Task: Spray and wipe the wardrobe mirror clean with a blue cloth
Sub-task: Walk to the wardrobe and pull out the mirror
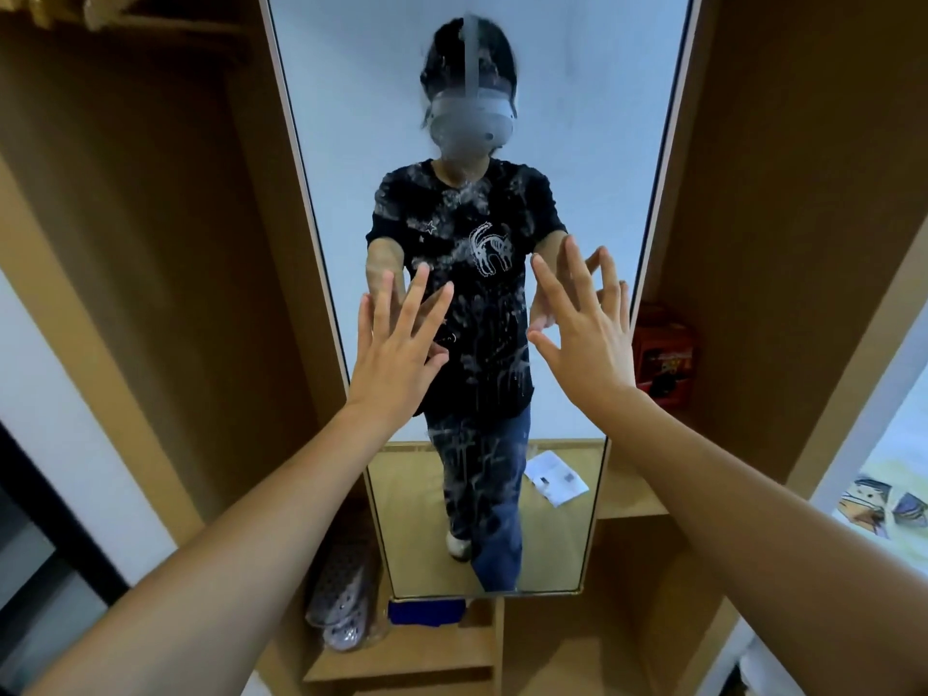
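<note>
Mirror: the tall wardrobe mirror stands dead ahead of you, narrow, its pale frame running top to bottom between two brown panels; white smears and streaks cover the glass from about mid-height down.
Left edge: the left wardrobe panel sits close beside the frame, with an open shelf bay below it.
Right edge: the right wardrobe panel hems in the other side, and a red box sits in the nook just right of the frame.
Room: your arms reach straight in between those panels, and the glass between your two hands is uncovered.
Left hand: your left hand is up at mid-mirror, fingers straight and spread, holding nothing; whether the tips touch the glass, I can't tell.
Right hand: your right hand is level with it toward the right frame edge, fingers splayed wide, also holding nothing.
Cloth: the blue cloth lies low on the shelf just under the mirror's bottom edge, well apart from both hands.
Beside it: a patterned grey bundle lies just left of the cloth.
</note>
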Tool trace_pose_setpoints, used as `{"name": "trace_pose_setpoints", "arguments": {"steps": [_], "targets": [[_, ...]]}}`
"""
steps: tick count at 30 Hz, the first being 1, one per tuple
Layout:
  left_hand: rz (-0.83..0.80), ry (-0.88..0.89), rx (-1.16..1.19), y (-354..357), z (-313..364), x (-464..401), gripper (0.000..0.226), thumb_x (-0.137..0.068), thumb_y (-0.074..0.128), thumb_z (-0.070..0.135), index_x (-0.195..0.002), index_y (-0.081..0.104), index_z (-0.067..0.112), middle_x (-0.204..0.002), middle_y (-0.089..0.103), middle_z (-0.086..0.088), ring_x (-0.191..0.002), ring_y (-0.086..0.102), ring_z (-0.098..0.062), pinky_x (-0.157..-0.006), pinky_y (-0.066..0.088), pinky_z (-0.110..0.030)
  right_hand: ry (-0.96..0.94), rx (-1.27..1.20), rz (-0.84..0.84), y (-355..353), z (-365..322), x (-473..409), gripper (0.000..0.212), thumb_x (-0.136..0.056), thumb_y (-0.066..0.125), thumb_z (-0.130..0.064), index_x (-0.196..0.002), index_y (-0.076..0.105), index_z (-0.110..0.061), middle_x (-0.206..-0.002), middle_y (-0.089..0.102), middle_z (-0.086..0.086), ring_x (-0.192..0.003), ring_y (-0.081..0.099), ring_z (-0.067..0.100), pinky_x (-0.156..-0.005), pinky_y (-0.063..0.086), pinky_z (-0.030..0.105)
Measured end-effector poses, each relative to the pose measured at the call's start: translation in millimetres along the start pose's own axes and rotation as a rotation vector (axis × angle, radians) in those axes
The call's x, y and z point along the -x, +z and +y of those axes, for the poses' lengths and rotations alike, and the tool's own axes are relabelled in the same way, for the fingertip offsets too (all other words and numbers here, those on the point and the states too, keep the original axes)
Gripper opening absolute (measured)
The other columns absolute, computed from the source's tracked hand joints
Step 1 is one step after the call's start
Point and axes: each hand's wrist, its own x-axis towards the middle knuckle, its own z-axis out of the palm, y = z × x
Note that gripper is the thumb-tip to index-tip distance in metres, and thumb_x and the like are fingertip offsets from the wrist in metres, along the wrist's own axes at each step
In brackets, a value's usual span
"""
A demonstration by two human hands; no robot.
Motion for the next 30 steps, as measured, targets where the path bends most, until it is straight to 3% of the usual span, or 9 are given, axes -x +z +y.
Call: {"name": "trace_pose_setpoints", "arguments": {"steps": [17,24,30], "targets": [[0.038,0.010,-0.078,15.6,-5.9,-7.0,0.082,-0.092,0.060,0.043,-0.155,0.011,0.026,-0.162,-0.001,-0.007,-0.147,-0.003,-0.041,-0.117,0.006,-0.058,-0.015,-0.056,0.040,17.6,4.6,-7.1,0.079,-0.092,0.064,-0.031,-0.156,0.017,-0.032,-0.165,-0.001,0.002,-0.148,-0.010,0.032,-0.118,0.002,0.058],[-0.008,-0.022,0.054,-5.2,-2.5,0.2,0.069,-0.097,0.049,0.040,-0.155,0.014,0.026,-0.163,-0.002,-0.004,-0.149,-0.006,-0.031,-0.118,0.002,-0.048,0.010,-0.053,-0.004,6.6,-2.3,-2.9,0.080,-0.093,0.063,-0.029,-0.156,0.014,-0.034,-0.165,-0.006,-0.001,-0.149,-0.008,0.034,-0.118,0.006,0.060],[-0.059,-0.087,0.172,-18.2,-3.8,45.4,0.059,-0.101,0.044,0.036,-0.153,0.020,0.020,-0.161,0.014,-0.004,-0.149,0.007,-0.022,-0.121,0.009,-0.046,-0.028,-0.147,-0.099,0.7,-28.1,26.8,0.068,-0.095,0.056,-0.023,-0.154,0.023,-0.029,-0.165,-0.003,-0.002,-0.151,-0.005,0.025,-0.121,0.005,0.052]]}}
